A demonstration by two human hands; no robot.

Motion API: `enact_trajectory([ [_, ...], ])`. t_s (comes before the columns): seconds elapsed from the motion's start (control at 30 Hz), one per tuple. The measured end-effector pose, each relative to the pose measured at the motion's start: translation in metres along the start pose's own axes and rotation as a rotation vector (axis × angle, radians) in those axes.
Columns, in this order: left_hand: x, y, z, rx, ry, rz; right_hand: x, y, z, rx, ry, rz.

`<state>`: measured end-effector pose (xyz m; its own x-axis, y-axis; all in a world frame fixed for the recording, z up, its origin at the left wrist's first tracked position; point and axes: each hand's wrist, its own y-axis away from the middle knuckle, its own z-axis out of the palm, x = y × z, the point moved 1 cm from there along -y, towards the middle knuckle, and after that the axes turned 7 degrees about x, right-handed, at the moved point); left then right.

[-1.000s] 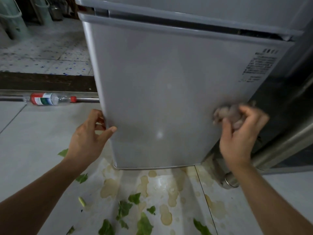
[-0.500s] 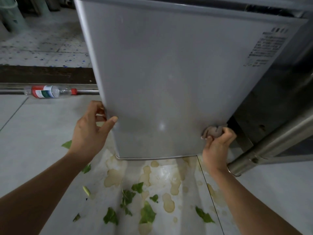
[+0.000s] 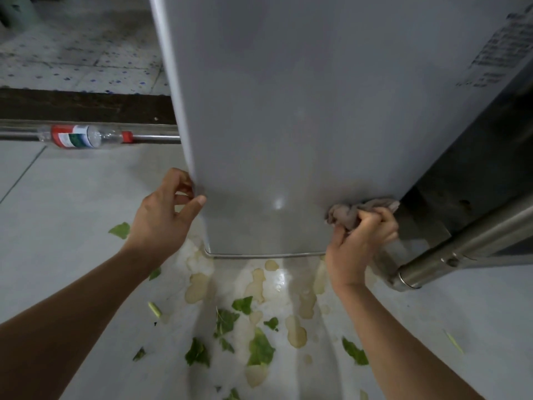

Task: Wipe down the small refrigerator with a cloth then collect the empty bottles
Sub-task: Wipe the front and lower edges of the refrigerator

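The small grey refrigerator (image 3: 302, 116) fills the upper middle of the head view, its door face toward me. My right hand (image 3: 357, 243) grips a crumpled grey-brown cloth (image 3: 349, 213) and presses it against the door's lower right corner. My left hand (image 3: 164, 212) holds the door's lower left edge, thumb on the front face and fingers curled behind it. A clear plastic bottle (image 3: 83, 136) with a red, white and green label and a red cap lies on its side on the floor at the left.
A metal rail (image 3: 155, 137) runs along the floor behind the bottle, below a dark step. A thick steel tube (image 3: 461, 249) slants at the right beside the fridge. Yellowish puddles (image 3: 199, 287) and green leaf scraps (image 3: 259, 347) cover the pale floor under the door.
My right hand carried the cloth down the door's right side, from mid height to the bottom right corner. My left hand kept its hold on the left edge. The view moved closer.
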<state>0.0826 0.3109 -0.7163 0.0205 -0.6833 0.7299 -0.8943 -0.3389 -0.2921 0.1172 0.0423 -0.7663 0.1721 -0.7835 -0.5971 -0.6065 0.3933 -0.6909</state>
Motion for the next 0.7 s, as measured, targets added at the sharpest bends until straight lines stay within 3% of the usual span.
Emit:
enact_trajectory([
  [0.17, 0.005, 0.001, -0.003, -0.014, 0.009, 0.001, -0.028, -0.024, -0.022, 0.030, -0.121, -0.077],
  [0.37, 0.004, 0.000, -0.002, -0.017, 0.029, 0.001, -0.055, -0.037, -0.013, 0.191, -0.195, -0.119],
  [0.57, 0.002, -0.002, -0.003, -0.037, 0.047, -0.012, -0.035, 0.026, 0.011, -0.140, 0.055, -0.433],
  [0.63, 0.001, -0.005, -0.006, -0.072, 0.045, -0.021, -0.038, 0.024, 0.008, -0.166, 0.064, -0.446],
  [0.7, 0.001, -0.007, -0.008, -0.089, 0.069, -0.023, -0.055, 0.010, 0.001, -0.103, -0.093, -0.395],
])
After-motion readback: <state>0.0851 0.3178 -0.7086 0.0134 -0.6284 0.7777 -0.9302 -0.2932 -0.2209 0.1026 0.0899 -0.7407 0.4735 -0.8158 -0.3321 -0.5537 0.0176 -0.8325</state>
